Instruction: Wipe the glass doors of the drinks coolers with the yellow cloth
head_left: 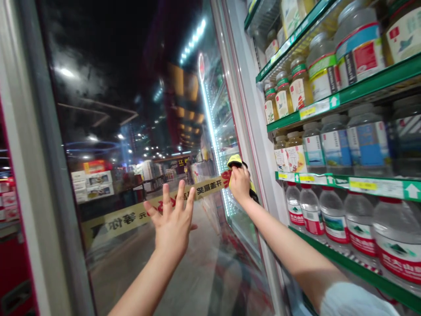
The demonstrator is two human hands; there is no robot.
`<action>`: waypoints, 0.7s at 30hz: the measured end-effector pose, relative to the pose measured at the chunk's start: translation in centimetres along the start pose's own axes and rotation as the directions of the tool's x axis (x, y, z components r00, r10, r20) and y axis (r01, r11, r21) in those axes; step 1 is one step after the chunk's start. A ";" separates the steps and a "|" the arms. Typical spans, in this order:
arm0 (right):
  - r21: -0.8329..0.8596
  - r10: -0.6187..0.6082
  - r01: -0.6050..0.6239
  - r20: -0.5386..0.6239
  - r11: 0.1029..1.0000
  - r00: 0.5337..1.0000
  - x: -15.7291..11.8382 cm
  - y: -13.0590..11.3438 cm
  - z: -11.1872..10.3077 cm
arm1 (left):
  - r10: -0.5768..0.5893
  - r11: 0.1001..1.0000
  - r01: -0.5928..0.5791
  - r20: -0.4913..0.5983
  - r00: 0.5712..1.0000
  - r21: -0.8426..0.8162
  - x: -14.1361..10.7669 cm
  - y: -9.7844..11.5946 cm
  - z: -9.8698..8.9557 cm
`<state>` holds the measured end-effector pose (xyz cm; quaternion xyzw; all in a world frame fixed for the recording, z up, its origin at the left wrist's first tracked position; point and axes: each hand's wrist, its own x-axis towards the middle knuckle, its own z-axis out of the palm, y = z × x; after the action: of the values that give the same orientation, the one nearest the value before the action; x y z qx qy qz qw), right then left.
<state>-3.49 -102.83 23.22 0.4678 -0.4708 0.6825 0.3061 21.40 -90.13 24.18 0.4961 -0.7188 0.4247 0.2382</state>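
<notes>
Fingers spread, my left hand is raised flat at the glass door, over a printed strip that runs across the pane. Whether the palm touches the glass I cannot tell. My right hand reaches to the door's right side, its fingers closed on a yellow and black object by the door frame. The hand covers much of this object, so its exact kind is unclear.
On the right, cooler shelves with green edges carry rows of drink bottles. A metal door frame stands at the left. Through the glass, stacked boxes and shop lights show, partly as reflections.
</notes>
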 end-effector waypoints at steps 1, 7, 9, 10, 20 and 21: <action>0.010 -0.001 0.002 -0.013 1.000 1.000 0.8 -0.1 0.1 | -0.005 1.000 0.005 0.006 1.000 0.003 0.0 0.1 -0.1; 0.030 0.055 -0.054 -0.038 0.998 0.998 2.0 1.3 -0.2 | -0.036 0.999 0.035 0.050 0.998 0.032 0.1 0.4 -0.4; 0.024 0.033 -0.033 -0.015 0.999 0.999 1.0 2.0 -0.2 | -0.043 0.998 0.041 0.064 0.997 0.039 0.1 0.4 -0.3; 0.018 0.032 -0.032 -0.016 0.999 0.999 0.9 2.2 -0.2 | -0.043 0.998 0.041 0.065 0.997 0.041 0.1 0.4 -0.3; -0.078 0.014 -0.010 0.057 0.997 0.998 5.8 1.6 0.1 | 0.033 0.998 -0.029 -0.071 0.997 0.054 -0.1 -1.2 1.4; -0.076 0.004 0.001 0.061 0.997 0.998 4.8 1.9 -0.1 | 0.036 0.998 -0.031 -0.073 0.997 0.057 -0.1 -1.3 1.6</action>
<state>-6.98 -103.53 27.00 0.4762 -0.5057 0.6498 0.3087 22.79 -91.64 23.78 0.4745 -0.7056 0.4667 0.2433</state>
